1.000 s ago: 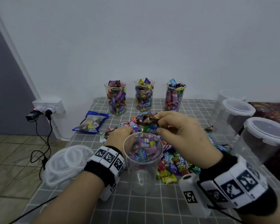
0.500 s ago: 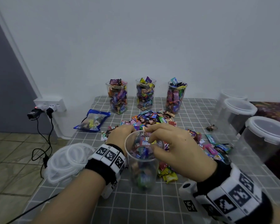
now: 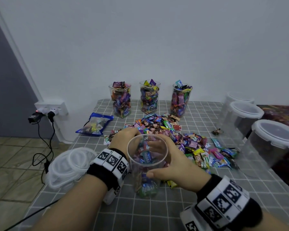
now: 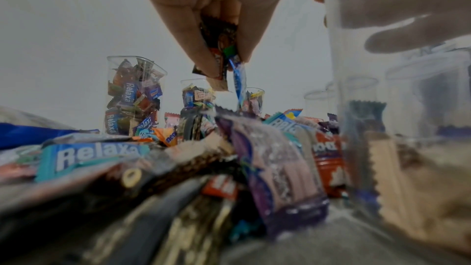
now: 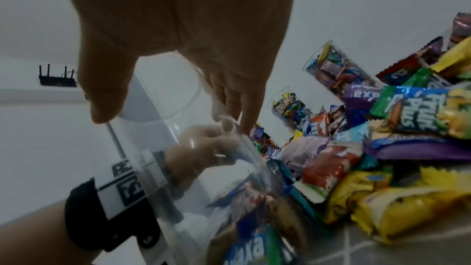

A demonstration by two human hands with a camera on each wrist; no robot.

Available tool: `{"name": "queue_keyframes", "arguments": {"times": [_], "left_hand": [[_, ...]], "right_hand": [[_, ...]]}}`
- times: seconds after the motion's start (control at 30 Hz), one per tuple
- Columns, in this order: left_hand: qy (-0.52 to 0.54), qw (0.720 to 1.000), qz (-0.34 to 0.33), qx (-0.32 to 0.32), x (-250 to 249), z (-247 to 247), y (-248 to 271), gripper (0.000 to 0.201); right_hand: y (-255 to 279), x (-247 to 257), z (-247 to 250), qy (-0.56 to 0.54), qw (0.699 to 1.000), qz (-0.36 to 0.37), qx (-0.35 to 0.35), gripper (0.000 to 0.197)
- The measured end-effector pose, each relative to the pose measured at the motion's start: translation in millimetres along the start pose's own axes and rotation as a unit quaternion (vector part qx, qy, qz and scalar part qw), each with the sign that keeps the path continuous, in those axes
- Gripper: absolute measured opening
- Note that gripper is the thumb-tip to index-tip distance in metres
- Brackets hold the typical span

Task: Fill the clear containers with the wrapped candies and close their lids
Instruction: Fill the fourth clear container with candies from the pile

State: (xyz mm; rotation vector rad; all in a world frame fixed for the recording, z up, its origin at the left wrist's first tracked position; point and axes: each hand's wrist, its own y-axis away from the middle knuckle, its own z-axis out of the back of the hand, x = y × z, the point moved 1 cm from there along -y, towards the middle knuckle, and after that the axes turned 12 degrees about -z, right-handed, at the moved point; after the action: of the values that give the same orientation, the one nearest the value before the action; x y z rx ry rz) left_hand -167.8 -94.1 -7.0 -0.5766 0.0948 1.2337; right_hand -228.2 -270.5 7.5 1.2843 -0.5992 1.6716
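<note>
A tall clear container (image 3: pixel 147 165), partly filled with wrapped candies, stands on the checked cloth in front of me. My right hand (image 3: pixel 170 160) grips its wall from the right, thumb on the near side and fingers round the far side (image 5: pixel 229 96). Just left of the container, my left hand (image 3: pixel 123 139) pinches a few wrapped candies (image 4: pixel 224 55) between thumb and fingers above the loose candy pile (image 3: pixel 170 135). Three full, lidless containers (image 3: pixel 149 97) stand in a row by the wall.
A stack of clear round lids (image 3: pixel 70 165) lies at the table's left edge. Three lidded larger tubs (image 3: pixel 272 142) stand along the right side. A blue candy bag (image 3: pixel 95 124) lies at the back left. A wall socket with plugs (image 3: pixel 47 112) and cables hangs left of the table.
My right hand left the container's mouth, where it dropped candies, and moved down to grip its side. My left hand let go of the container and went to the pile, taking up candies.
</note>
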Motion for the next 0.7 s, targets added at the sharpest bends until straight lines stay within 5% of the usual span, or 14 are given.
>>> {"name": "queue_keyframes", "arguments": {"times": [0.13, 0.3, 0.53, 0.7], "left_hand": [[0.001, 1.0, -0.014, -0.023, 2.6, -0.3, 3.8, 0.037], [0.089, 0.992, 0.001, -0.091, -2.8, 12.2, 8.8, 0.012], [0.153, 0.973, 0.013, -0.175, -19.5, 55.7, 1.7, 0.011], [0.238, 0.958, -0.042, -0.156, -47.2, 82.4, -4.0, 0.012]], "right_hand": [[-0.3, 0.1, 1.9, 0.015, 0.999, 0.015, -0.042, 0.077], [-1.5, -0.2, 10.8, 0.053, 0.995, 0.024, -0.077, 0.072], [0.2, -2.7, 25.1, 0.075, 0.992, 0.017, -0.098, 0.07], [0.1, -1.4, 24.9, 0.085, 0.992, 0.01, -0.098, 0.069]]}}
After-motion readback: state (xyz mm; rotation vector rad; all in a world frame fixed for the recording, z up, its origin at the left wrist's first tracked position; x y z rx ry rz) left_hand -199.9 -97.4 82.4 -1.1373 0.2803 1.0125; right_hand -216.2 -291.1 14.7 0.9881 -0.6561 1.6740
